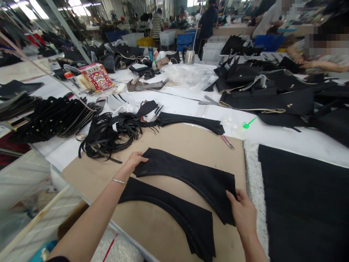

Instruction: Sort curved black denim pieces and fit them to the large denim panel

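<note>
A curved black fabric piece [188, 174] lies on the brown cardboard sheet [174, 142]. My left hand [135, 160] pinches its left end. My right hand [242, 211] grips its right end, fingers curled over the edge. A second curved black piece [174, 211] lies just below it, nearer to me, under my left forearm. A third curved black piece [191, 122] rests at the far edge of the cardboard.
A heap of black straps [109, 134] lies left of the cardboard, more stacked strips [51, 118] beyond. A large black sheet [302, 196] is at right. Scissors [208, 102], a green tag [248, 124], a pen [227, 142] and black bags [267, 91] sit farther back. People work at distant tables.
</note>
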`<state>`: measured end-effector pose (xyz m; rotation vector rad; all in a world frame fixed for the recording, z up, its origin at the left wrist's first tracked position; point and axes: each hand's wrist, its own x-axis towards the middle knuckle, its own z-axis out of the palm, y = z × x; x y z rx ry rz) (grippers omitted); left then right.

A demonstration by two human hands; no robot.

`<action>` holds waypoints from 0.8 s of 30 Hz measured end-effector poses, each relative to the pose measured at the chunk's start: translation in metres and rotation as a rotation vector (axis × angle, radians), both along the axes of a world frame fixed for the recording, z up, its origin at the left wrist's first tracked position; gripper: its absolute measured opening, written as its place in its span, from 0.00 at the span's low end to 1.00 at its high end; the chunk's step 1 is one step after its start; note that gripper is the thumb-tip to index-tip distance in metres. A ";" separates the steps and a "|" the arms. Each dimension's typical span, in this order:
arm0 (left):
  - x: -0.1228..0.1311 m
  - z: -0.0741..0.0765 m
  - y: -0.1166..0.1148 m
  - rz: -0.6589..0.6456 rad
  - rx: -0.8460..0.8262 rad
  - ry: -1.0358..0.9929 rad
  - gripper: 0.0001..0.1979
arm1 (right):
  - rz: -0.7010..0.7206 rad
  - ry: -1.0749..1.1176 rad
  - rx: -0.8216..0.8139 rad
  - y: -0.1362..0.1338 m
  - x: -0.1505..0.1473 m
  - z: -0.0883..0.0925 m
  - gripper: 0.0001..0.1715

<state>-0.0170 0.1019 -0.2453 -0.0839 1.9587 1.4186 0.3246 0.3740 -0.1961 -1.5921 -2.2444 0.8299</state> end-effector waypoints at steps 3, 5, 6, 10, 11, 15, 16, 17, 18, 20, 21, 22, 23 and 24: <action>0.021 0.024 0.002 -0.026 0.085 -0.088 0.18 | -0.004 0.008 -0.007 0.003 0.030 0.021 0.24; 0.039 0.039 0.006 -0.050 0.128 -0.131 0.18 | -0.020 0.008 -0.007 0.008 0.056 0.032 0.25; 0.050 0.047 0.009 -0.065 0.146 -0.150 0.18 | -0.032 0.028 -0.013 0.011 0.071 0.036 0.25; 0.110 0.071 0.028 -0.174 0.218 -0.235 0.19 | -0.071 0.180 -0.070 0.011 0.142 0.053 0.27; 0.129 0.075 0.034 -0.218 0.234 -0.262 0.20 | -0.067 0.213 -0.098 0.009 0.164 0.058 0.27; 0.212 0.081 0.056 -0.296 0.202 -0.364 0.21 | -0.099 0.298 -0.244 0.005 0.263 0.071 0.25; 0.235 0.081 0.062 -0.317 0.200 -0.385 0.21 | -0.123 0.306 -0.269 0.005 0.292 0.073 0.24; 0.260 0.081 0.067 -0.328 0.206 -0.394 0.21 | -0.149 0.298 -0.279 0.005 0.321 0.075 0.23; 0.286 0.081 0.072 -0.333 0.211 -0.392 0.21 | -0.172 0.279 -0.276 0.006 0.351 0.077 0.22; 0.339 0.082 0.080 -0.321 0.212 -0.362 0.21 | -0.198 0.239 -0.252 0.008 0.408 0.080 0.21; 0.365 0.083 0.084 -0.315 0.212 -0.350 0.21 | -0.205 0.231 -0.243 0.010 0.434 0.081 0.21; 0.390 0.083 0.087 -0.315 0.214 -0.352 0.20 | -0.211 0.233 -0.239 0.012 0.458 0.082 0.20; 0.414 0.083 0.091 -0.321 0.221 -0.368 0.20 | -0.216 0.239 -0.241 0.016 0.479 0.084 0.20; 0.436 0.083 0.094 -0.329 0.232 -0.391 0.19 | -0.226 0.242 -0.240 0.020 0.497 0.086 0.21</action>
